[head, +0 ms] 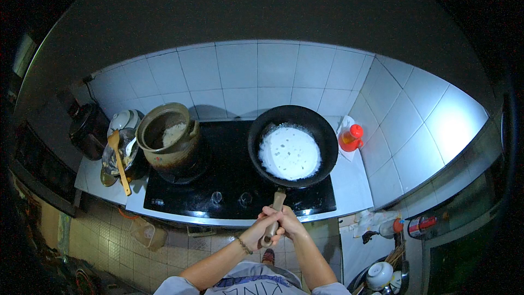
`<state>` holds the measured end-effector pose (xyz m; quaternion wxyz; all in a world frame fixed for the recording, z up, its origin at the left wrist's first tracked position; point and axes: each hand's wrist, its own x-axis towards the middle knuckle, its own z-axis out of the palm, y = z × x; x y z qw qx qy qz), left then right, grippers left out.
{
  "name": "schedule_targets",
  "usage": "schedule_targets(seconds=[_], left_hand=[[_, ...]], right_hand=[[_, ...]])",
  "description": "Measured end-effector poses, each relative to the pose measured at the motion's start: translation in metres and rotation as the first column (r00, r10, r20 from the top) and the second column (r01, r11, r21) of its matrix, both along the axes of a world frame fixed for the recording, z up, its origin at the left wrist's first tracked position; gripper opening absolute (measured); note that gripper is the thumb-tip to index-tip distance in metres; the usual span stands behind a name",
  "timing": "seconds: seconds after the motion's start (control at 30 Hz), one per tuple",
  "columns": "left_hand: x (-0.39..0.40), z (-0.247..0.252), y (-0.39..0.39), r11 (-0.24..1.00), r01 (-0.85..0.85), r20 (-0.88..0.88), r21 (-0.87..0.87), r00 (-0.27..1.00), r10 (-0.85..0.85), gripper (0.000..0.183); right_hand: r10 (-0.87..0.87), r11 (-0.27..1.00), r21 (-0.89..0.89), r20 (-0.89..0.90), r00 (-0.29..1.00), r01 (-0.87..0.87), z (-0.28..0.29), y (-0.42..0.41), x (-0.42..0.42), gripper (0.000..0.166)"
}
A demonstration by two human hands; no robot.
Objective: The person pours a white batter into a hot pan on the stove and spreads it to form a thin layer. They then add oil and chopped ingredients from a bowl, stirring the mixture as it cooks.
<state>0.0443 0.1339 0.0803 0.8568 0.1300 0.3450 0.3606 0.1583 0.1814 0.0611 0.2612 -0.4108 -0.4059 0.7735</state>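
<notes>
A dark frying pan (254, 159) is over the right side of the black glass-topped stove (229, 172); whether it rests on the burner or is raised, I cannot tell. A round layer of white batter or similar food (290, 153) with small green bits covers its bottom. Both hands hold the pan's long beige handle, which points towards my body. My left hand (261, 229), with a beaded bracelet at the wrist, is around the handle's end. My right hand (287, 221) overlaps it from the right, its fingers also about the handle.
On the stove's left stands a tall clay pot (172, 155) with pale food inside. Further left, a wooden spatula (118, 164) lies across a metal pot (107, 164). An orange-capped bottle (351, 141) stands right of the pan. White bowls (379, 274) sit at lower right.
</notes>
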Motion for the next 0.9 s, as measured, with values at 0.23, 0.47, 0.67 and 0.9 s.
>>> schedule_targets(seconds=[0.23, 0.47, 0.67, 0.9], left_hand=[[-0.005, -0.001, -0.008, 0.996, -0.069, -0.009, 0.056, 0.998, 0.07, 0.038], [-0.02, -0.021, -0.028, 0.996, -0.085, -0.189, 0.033, 0.978, 0.09, 0.038], [-0.056, -0.078, -0.069, 0.975, 0.001, -0.523, 0.224, 0.844, 0.119, 0.029], [-0.033, -0.011, -0.062, 0.998, -0.022, -0.398, 0.061, 0.916, 0.044, 0.032]], right_hand=[[-0.037, 0.992, -0.121, -0.135, 0.99, 0.021, -0.034, -0.008, 0.016, 0.059], [-0.106, 0.991, -0.078, 0.012, 0.994, 0.106, -0.062, -0.043, 0.054, 0.039], [0.251, 0.968, -0.102, 0.464, 0.849, -0.231, -0.132, -0.088, 0.101, 0.042], [0.468, 0.795, -0.247, 0.831, 0.302, -0.553, -0.218, -0.113, 0.12, 0.053]])
